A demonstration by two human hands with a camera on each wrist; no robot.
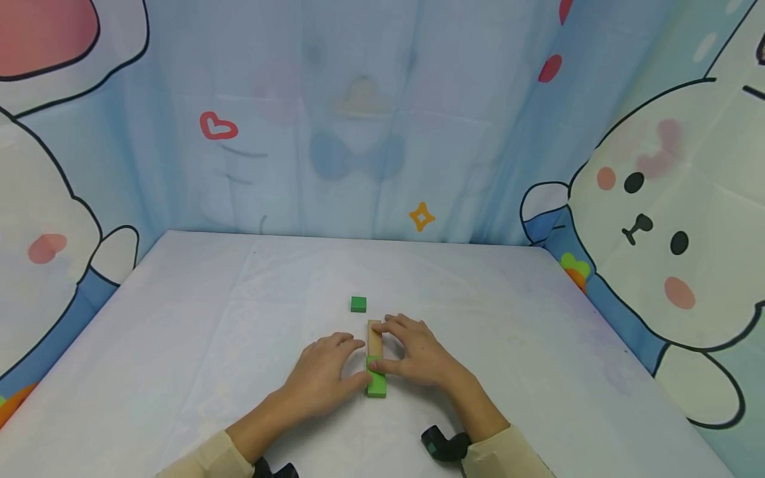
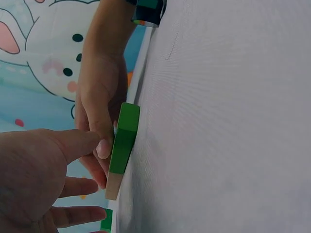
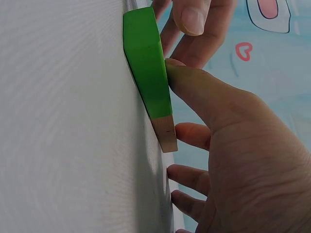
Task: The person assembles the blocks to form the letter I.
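we could skew the near green block [image 1: 376,388] on the desk [image 1: 239,318] and break its end-to-end contact with the wooden block [image 1: 374,342] just beyond if either thumb pushes unevenly. our left hand [image 1: 325,375] has a loose, unclenched grip, thumb beside the near green block, contact unclear; our right hand [image 1: 418,353] is loose too, thumb on that block, index finger at the wooden block. the far green block [image 1: 358,305] sits apart, past both.
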